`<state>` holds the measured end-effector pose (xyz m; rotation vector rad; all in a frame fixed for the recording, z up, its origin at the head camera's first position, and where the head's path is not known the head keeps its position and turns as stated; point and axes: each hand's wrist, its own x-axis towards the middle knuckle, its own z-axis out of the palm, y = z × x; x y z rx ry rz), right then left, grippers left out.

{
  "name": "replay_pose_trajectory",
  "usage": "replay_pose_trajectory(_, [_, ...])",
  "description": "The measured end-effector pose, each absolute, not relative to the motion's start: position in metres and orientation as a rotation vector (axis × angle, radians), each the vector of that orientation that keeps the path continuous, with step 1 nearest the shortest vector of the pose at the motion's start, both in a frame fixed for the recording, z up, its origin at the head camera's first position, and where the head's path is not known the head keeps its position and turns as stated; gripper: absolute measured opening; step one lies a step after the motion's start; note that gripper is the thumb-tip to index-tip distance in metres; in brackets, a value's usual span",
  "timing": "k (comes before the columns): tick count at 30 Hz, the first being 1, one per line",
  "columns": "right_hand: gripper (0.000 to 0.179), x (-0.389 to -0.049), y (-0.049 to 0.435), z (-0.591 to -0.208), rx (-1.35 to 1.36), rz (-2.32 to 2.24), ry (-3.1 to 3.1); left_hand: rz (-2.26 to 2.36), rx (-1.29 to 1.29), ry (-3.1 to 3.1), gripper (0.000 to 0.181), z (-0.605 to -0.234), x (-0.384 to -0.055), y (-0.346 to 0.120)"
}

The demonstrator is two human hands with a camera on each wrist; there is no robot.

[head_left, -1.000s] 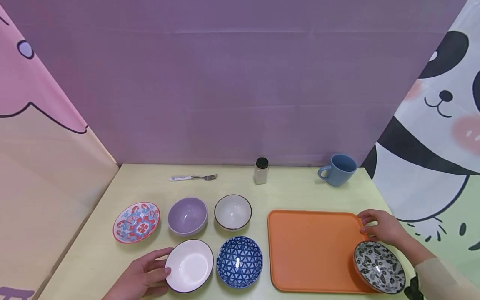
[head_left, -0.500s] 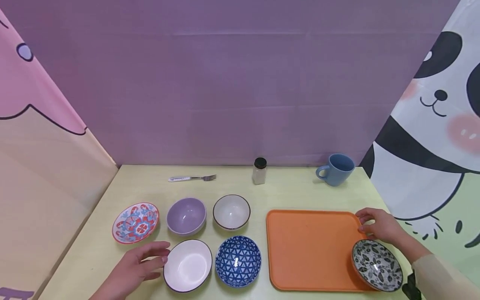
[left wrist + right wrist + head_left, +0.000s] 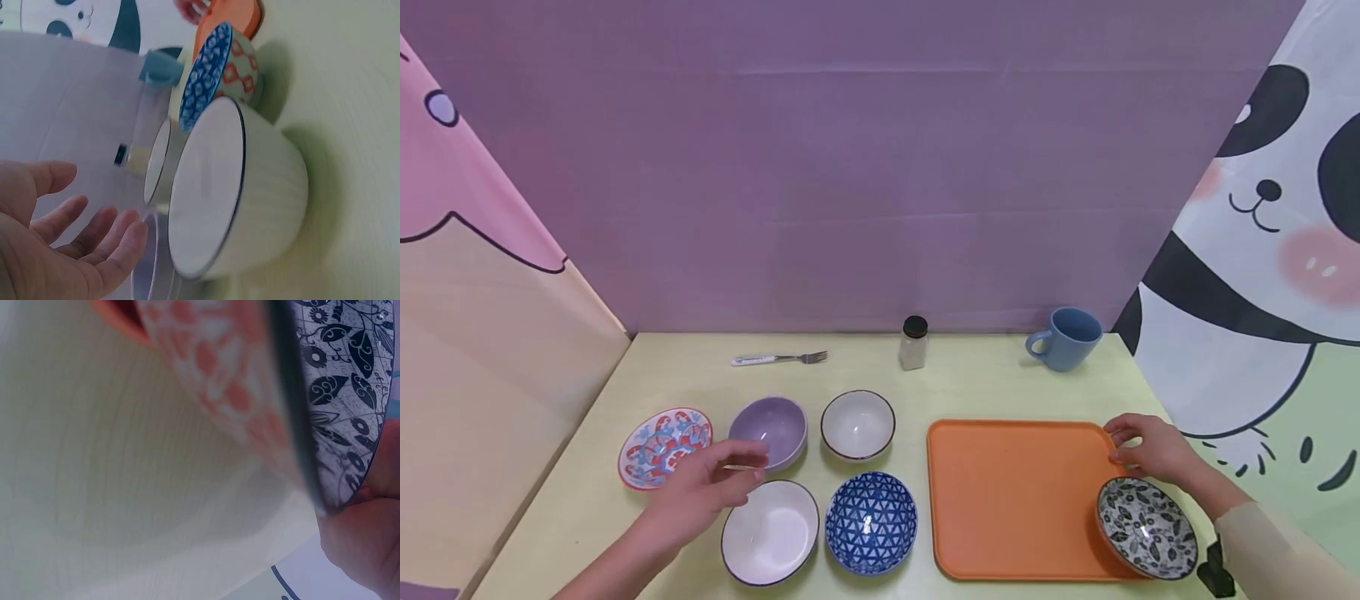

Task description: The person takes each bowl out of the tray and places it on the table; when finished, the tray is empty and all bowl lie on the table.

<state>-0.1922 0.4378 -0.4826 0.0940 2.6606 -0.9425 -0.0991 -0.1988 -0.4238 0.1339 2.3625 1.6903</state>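
My left hand (image 3: 707, 483) hovers with relaxed, spread fingers over the gap between a purple bowl (image 3: 767, 425) and a white dark-rimmed bowl (image 3: 771, 533); it holds nothing. In the left wrist view, its fingers (image 3: 106, 244) are apart from the white bowl (image 3: 212, 187). At the right edge of an orange tray (image 3: 1015, 500), my right hand (image 3: 1150, 446) grips the rim with thumb and curved fingers. Just below that hand, a black-and-white leaf-patterned bowl (image 3: 1146, 529) sits on the tray's right side. The right wrist view shows this bowl (image 3: 337, 394) hiding part of the hand.
A blue triangle-patterned bowl (image 3: 871, 523) stands left of the tray, with a smaller white bowl (image 3: 857, 425) behind it. A red-and-blue patterned dish (image 3: 658, 442) is at left. Farther back are a fork (image 3: 778, 358), a black-capped jar (image 3: 913, 343) and a blue mug (image 3: 1066, 340).
My left hand has let go of the white bowl's left rim, lifted, and moved forward and right toward the purple bowl. My right hand stays at the tray's edge. The view has shifted slightly right.
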Motion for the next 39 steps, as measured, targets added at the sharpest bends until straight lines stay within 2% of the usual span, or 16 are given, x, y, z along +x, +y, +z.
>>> replay_pose_trajectory(11, [0.044, -0.192, 0.437, -0.477, 0.092, -0.927, 2.642, 1.693, 0.362, 2.188, 0.052, -0.417, -0.127, -0.123])
replay_pose_trajectory(24, [0.047, -0.191, 0.434, -0.471, 0.075, -0.922, 2.628, 1.687, 0.356, 1.967, 0.056, -0.417, -0.15, -0.036])
replay_pose_trajectory(39, [0.048, -0.195, 0.438, -0.476, 0.093, -0.94, 2.592, 1.681, 0.33, 1.784, 0.06, -0.428, -0.15, 0.037])
